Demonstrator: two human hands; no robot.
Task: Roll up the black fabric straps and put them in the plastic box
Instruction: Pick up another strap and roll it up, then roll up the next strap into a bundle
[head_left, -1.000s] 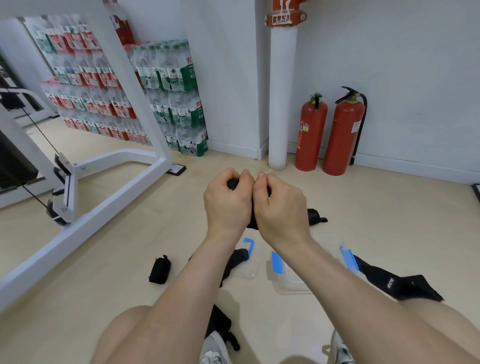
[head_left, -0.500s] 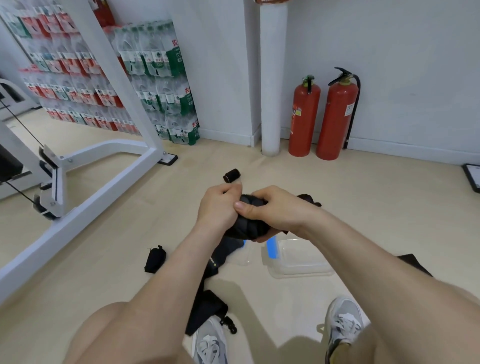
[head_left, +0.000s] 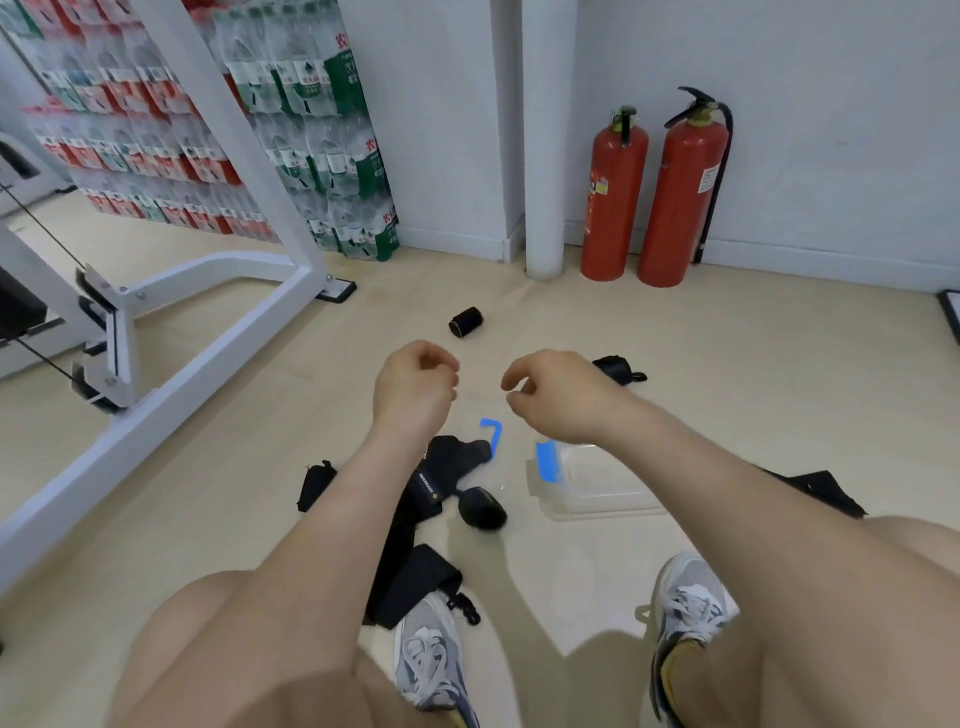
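Observation:
My left hand (head_left: 415, 387) and my right hand (head_left: 558, 397) hover apart above the floor, fingers loosely curled, holding nothing. Below them lies a rolled black strap (head_left: 481, 510) at the near edge of a clear plastic box (head_left: 485, 470) with a blue clasp; I cannot tell if it is inside. A flat clear plastic piece with a blue clasp (head_left: 597, 486) lies to the right. An unrolled black strap (head_left: 428, 496) runs under my left forearm to a folded bundle (head_left: 410, 587). Another rolled strap (head_left: 466, 322) lies farther away.
More black straps lie on the floor: one behind my right hand (head_left: 618, 369), a small one at left (head_left: 314, 483), one at right (head_left: 823, 491). A white gym machine frame (head_left: 208, 364) stands left. Two red fire extinguishers (head_left: 649, 192) stand by the wall. My shoes (head_left: 431, 660) are near.
Both hands gripped a rolled strap together; they have let it go and moved apart. The roll now lies on the floor by the clear box.

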